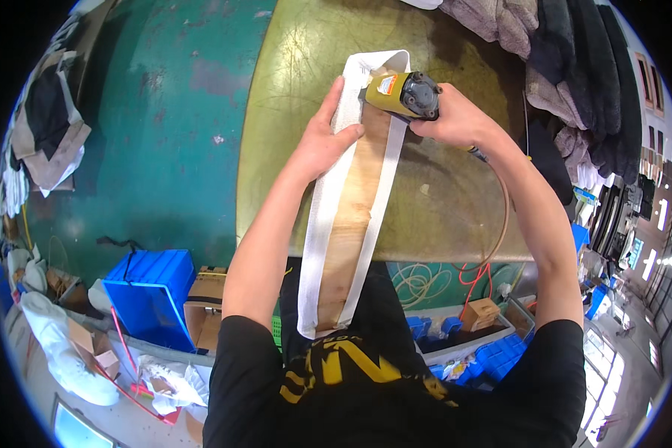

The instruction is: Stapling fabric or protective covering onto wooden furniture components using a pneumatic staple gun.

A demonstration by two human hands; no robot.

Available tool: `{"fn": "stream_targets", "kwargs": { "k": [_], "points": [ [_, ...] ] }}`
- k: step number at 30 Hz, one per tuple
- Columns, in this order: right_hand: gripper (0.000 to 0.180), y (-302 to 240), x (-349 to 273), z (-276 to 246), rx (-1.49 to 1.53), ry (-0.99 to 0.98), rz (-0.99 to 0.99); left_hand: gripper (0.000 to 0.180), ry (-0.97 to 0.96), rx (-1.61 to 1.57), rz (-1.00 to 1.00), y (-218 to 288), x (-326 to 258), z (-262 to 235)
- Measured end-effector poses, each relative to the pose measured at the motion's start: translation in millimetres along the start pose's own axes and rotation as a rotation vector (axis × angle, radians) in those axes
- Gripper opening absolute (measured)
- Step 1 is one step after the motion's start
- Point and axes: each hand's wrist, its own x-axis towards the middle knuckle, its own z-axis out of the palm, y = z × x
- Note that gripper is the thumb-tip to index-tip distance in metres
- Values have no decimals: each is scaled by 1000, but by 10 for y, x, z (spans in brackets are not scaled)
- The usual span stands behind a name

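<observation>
A long wooden board (343, 246) with white fabric (319, 231) folded over its edges lies lengthwise in front of me, its near end past the table edge against my body. My left hand (327, 142) lies on the fabric's left edge near the far end, thumb and fingers apart and pressing on it. My right hand (455, 119) is wrapped round the handle of a yellow and black pneumatic staple gun (402, 93). The gun's nose points left at the board's far end, by the folded fabric; its tip is hidden. A brown air hose (502, 213) hangs from its handle.
The board rests on a worn yellow-green tabletop (284, 172) beside a green surface (172, 134). Dark and grey fabric pieces (575, 60) are heaped at the far right. Blue bins (153, 295), cardboard boxes (205, 299) and coiled hoses (422, 282) sit below the near edge.
</observation>
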Motion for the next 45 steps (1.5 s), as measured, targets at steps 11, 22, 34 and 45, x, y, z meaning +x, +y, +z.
{"fn": "stream_targets", "kwargs": {
  "k": [11,22,34,45],
  "points": [
    [28,-136,-203,177,-7,-165,-10,107,-30,-134,-38,58,-33,52],
    [25,138,-392,324,301,-32,108,61,-9,-169,-292,-79,-773,142],
    [21,-56,-696,457,135,-156,-71,82,109,402,-143,-8,-872,314],
    [31,172,-816,596,233,-56,7,59,-148,-249,-333,-180,-1252,116]
  ]
}}
